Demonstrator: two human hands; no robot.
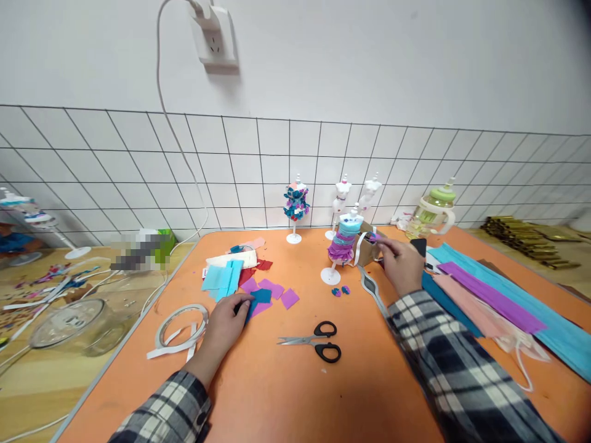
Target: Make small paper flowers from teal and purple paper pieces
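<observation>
The left hand (226, 323) touches a teal square (263, 296) overlapping purple squares (290, 299) on the orange table (295, 406); the right hand (401, 263) has its fingertips at the small brown box (366, 253), beside the dressed mannequin (342, 243). Whether either grips anything, I cannot tell. Black-handled scissors (308, 339) lie nearer the wearer, blades slightly apart

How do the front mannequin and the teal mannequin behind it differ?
The front mannequin wears light blue bands above purple ruffles; the teal mannequin carries clustered teal and purple pieces. The front mannequin stands nearer the camera, the teal mannequin nearer the wall. Both have white bases.
</observation>
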